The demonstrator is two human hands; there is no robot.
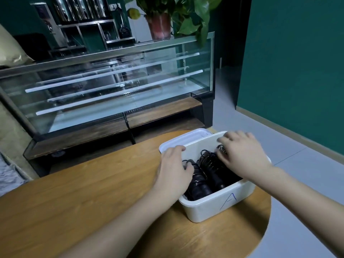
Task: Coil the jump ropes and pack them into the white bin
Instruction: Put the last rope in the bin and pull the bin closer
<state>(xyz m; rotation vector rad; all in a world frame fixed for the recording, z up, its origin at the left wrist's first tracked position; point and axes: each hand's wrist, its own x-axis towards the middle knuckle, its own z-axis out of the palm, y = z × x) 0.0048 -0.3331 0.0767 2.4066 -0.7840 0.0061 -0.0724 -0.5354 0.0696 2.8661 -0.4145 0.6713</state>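
White bin sits on the wooden counter near its rounded right end. Blue handwritten "A" on the bin's near wall, the only readable writing. Black jump ropes, coiled, lie inside the bin, handles and cord loops bunched together. White lid lies touching the bin's far-left rim, partly behind it.

Left hand rests over the bin's left rim, fingers curled down onto the ropes at the left side of the bin; whether they grip a rope or only press, cannot tell. Right hand is over the bin's far-right part, fingers bent, fingertips on the cord loops; blurred, so the hold cannot be told.

Beyond the bin: glass display case, with a potted plant on top. Green wall right of the bin.
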